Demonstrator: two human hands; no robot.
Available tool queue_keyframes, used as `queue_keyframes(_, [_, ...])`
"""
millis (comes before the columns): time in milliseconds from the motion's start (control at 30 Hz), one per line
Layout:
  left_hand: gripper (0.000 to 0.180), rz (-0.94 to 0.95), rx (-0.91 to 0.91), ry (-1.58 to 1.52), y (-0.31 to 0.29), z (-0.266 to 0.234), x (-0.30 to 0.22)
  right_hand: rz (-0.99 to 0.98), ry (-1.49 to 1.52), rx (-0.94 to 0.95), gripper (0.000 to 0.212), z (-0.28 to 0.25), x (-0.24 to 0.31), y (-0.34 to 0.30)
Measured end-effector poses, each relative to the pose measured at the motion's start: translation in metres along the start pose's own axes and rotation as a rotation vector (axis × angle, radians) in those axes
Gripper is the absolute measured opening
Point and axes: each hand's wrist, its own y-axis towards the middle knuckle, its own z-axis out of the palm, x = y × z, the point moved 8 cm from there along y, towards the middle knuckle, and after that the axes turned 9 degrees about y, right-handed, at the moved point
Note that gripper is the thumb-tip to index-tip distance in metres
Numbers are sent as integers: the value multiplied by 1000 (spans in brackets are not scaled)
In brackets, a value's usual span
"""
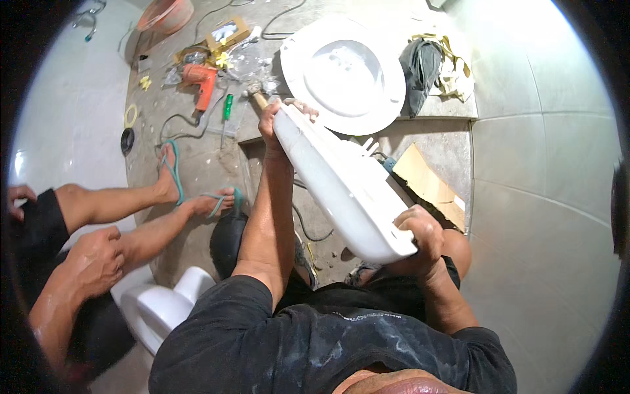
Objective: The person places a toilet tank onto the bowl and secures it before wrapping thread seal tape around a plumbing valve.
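A long white glossy piece, seen edge-on and tilted, looks like a ceramic washbasin (pixel 341 190); its exact kind is uncertain. My left hand (pixel 279 121) grips its far end, fingers curled over the rim. Around the near right corner my right hand (pixel 423 238) is closed, above my knee. Short white prongs (pixel 369 147) show beside its right side. Just beyond my left hand lies a wooden-handled tool (pixel 258 97) with a pale, rough head. Past the held piece, a round white basin-like piece (pixel 344 72) with a broad rim rests on the raised floor.
A co-worker's hand (pixel 95 259) and sandalled feet (pixel 172 172) are at left, near a white ceramic fixture (pixel 154 312). An orange power tool (pixel 201 82), green screwdriver (pixel 228 108) and cables lie on the floor. Cardboard (pixel 430 187) and a dark bag (pixel 421 72) are at right by the tiled wall.
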Motion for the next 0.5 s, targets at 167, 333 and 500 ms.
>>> queue_keyframes(167, [48,0,-291,-55,-34,43,-62,37,77,-21,50,-25,75,65])
queue_keyframes(333, [38,-106,-609,301,-106,106,-113,395,22,39,59,-66,131,121])
queue_keyframes(500, [46,-410,-1056,192,-195,172,-142,769,231,-74,60,-103,149,143])
